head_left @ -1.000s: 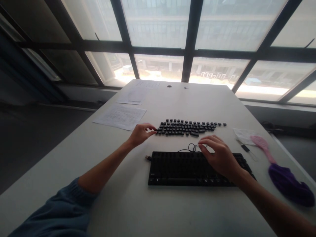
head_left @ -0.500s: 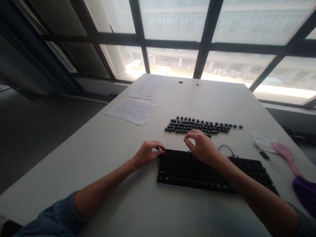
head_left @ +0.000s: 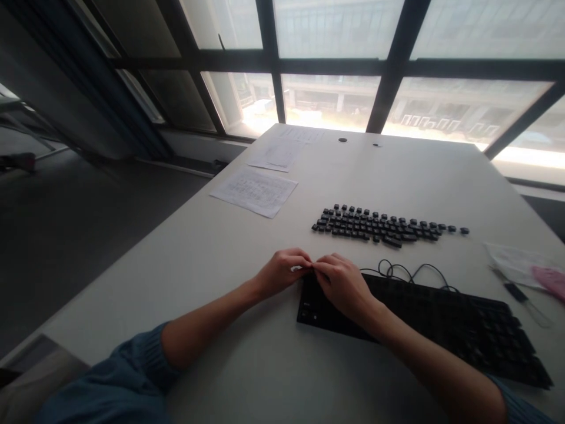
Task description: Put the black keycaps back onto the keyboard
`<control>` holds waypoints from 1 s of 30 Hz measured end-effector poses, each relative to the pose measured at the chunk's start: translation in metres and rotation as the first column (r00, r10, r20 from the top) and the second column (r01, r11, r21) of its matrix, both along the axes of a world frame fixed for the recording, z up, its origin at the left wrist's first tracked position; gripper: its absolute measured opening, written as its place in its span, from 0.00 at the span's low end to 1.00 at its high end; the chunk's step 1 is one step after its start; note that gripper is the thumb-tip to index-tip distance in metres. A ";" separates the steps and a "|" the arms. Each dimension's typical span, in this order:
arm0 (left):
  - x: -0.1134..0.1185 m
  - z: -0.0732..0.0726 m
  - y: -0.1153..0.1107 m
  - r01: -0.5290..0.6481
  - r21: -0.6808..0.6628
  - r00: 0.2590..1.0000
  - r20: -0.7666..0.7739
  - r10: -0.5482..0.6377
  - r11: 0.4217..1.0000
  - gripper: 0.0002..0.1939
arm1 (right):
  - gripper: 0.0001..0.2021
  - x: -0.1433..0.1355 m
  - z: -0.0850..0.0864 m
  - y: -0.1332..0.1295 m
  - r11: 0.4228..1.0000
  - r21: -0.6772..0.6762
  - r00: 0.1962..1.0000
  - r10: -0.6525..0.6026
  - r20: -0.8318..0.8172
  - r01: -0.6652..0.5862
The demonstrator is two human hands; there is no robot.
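A black keyboard (head_left: pixel 424 312) lies on the white table, its main area largely bare of keycaps, with keys showing at the right end. My left hand (head_left: pixel 285 272) is at its far left corner, thumb and fingers pinched together. Right beside those fingertips, my right hand (head_left: pixel 342 285) is pinched too, reaching over the keyboard's left part. Whatever sits between the fingers is too small and dark to make out. Beyond the keyboard, loose black keycaps (head_left: pixel 375 225) are laid out in rows.
Printed papers (head_left: pixel 258 191) lie on the table's left side. A black cable (head_left: pixel 406 272) loops behind the keyboard. On the right are a keycap puller (head_left: pixel 525 300), a clear plastic bag (head_left: pixel 512 262) and a pink item (head_left: pixel 549 280). Windows stand behind the table.
My right hand has moved left and down from near the keycap rows to meet my left hand at the keyboard's corner. The camera view has turned slightly left.
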State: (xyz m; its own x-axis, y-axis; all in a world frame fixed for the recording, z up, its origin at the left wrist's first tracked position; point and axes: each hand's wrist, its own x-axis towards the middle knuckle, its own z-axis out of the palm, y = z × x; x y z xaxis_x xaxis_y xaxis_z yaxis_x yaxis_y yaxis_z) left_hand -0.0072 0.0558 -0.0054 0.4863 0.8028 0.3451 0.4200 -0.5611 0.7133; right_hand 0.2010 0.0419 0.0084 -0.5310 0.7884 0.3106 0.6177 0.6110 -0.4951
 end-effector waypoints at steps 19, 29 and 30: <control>-0.001 0.001 0.009 -0.005 -0.568 0.959 0.232 0.165 0.823 0.13 | 0.14 0.002 -0.005 -0.003 0.987 -0.162 0.998 -0.006 -0.064 -0.005; 0.006 0.014 -0.002 -0.058 -0.284 0.994 0.070 0.081 0.957 0.03 | 0.15 0.000 -0.006 -0.004 0.985 -0.171 0.994 -0.017 -0.106 -0.001; 0.007 0.015 -0.003 -0.064 -0.223 0.996 0.040 0.075 0.973 0.03 | 0.15 0.000 -0.006 -0.004 0.986 -0.168 0.995 -0.015 -0.100 -0.002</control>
